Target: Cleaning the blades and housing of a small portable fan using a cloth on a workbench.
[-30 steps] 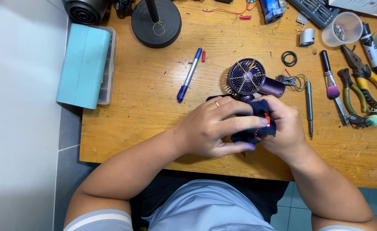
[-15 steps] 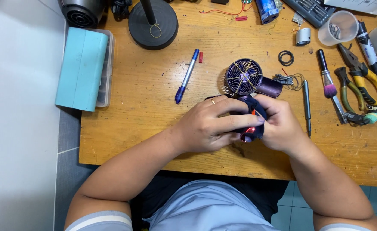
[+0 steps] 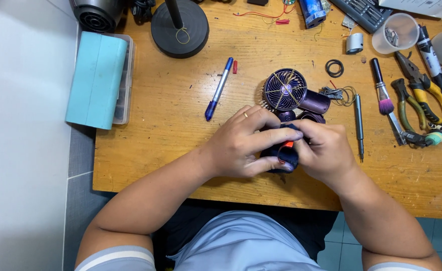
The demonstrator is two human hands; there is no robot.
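Hands meet over front-centre of the wooden table (image 3: 181,125), both clamped on one small dark blue part (image 3: 282,154) with an orange-red bit showing between the fingers. Left hand (image 3: 243,143) wraps it from the left, index finger stretched across the top, ring on one finger. Right hand (image 3: 322,150) grips it from the right, fingers curled over the top edge. Part is held just above the table; can't tell if it touches the surface.

Just behind the hands: purple fan head (image 3: 286,90) with wire grille facing up, its purple barrel running right. Right of that, a tangle of wire and small metal bits (image 3: 342,94), a black rubber ring (image 3: 334,68), a slim screwdriver (image 3: 358,123), a brush with pink bristles (image 3: 381,90). Pliers (image 3: 424,83) lie at the far right edge. Left of the fan, a blue pen (image 3: 219,89). Far left, a teal-lidded box (image 3: 98,73). Black round stand base (image 3: 180,27) at the back.
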